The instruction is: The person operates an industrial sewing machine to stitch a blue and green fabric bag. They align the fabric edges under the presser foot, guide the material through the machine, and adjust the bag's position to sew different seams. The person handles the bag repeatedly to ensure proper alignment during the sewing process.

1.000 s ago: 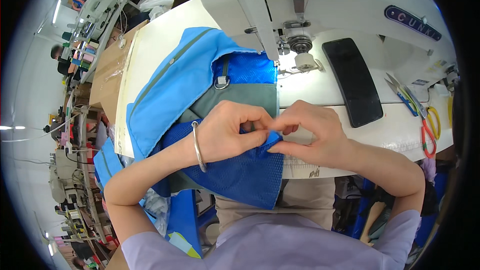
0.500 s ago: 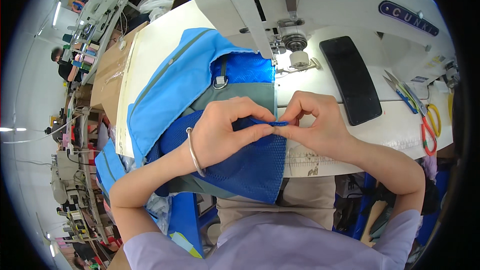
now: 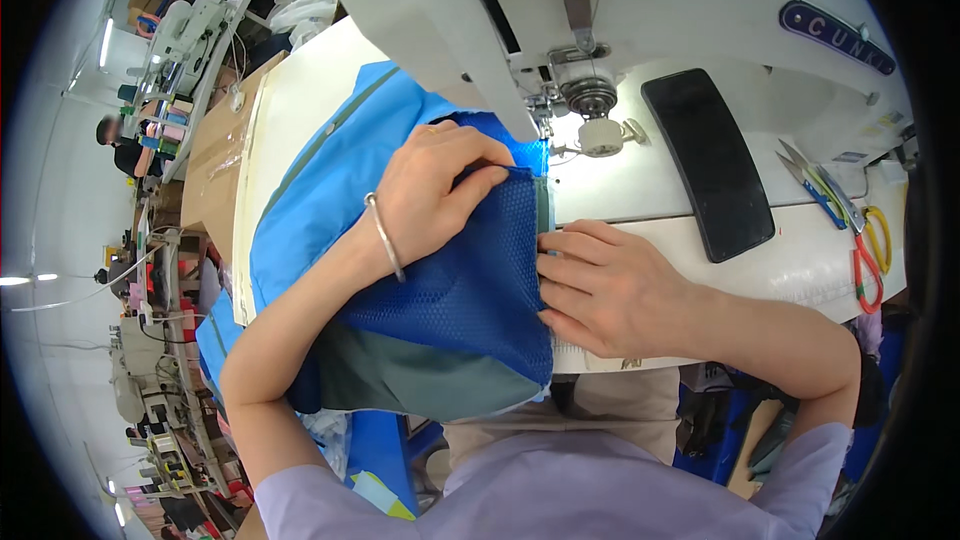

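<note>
Dark blue mesh fabric [image 3: 440, 300] lies over a light blue and grey-green sewn piece [image 3: 300, 210] on the machine table. My left hand [image 3: 435, 190], with a silver bangle at the wrist, is closed on the mesh's upper edge, thumb and fingers pinching it close to the needle area. My right hand [image 3: 610, 285] rests palm down with its fingers stretched out, the tips touching the mesh's right edge. Just beyond my left hand stands the sewing machine head [image 3: 430, 20], its presser foot beside the bright blue lining [image 3: 490, 125].
A black phone [image 3: 708, 165] lies right of the needle area. Farther right are scissors with red and yellow handles [image 3: 866, 250] and blue-handled snips [image 3: 825, 202]. A printed ruler strip [image 3: 790, 290] runs along the table's front. Other machines and a person [image 3: 125, 145] are at the far left.
The mesh edge, pinched between both hands before, is now spread toward the needle. My left hand has moved away from me with it; my right hand has let go and flattened.
</note>
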`<state>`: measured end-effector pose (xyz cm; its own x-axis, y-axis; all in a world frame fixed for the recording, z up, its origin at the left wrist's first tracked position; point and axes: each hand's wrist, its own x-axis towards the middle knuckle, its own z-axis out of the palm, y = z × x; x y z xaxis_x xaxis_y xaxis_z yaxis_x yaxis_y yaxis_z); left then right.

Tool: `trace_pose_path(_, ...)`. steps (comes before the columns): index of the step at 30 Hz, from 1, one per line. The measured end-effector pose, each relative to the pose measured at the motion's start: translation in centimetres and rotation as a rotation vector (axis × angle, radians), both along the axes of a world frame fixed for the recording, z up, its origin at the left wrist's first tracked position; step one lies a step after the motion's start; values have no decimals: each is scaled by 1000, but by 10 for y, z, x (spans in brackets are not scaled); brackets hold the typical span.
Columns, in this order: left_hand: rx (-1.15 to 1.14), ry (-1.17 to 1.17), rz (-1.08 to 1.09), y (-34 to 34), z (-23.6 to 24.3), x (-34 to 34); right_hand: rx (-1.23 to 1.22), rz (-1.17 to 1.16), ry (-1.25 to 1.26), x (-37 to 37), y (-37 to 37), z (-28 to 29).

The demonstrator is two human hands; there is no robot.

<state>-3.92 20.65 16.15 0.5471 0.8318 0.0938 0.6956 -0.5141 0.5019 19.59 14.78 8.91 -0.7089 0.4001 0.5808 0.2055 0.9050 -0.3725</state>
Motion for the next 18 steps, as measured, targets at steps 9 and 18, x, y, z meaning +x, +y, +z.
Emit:
trace_pose_path(9,-53,-44,-50,25,-26,0,-19,8,31,3,0,-1)
trace_pose_path(18,-132,33,62,27,-13,11,-43,70,-62,9,2,9)
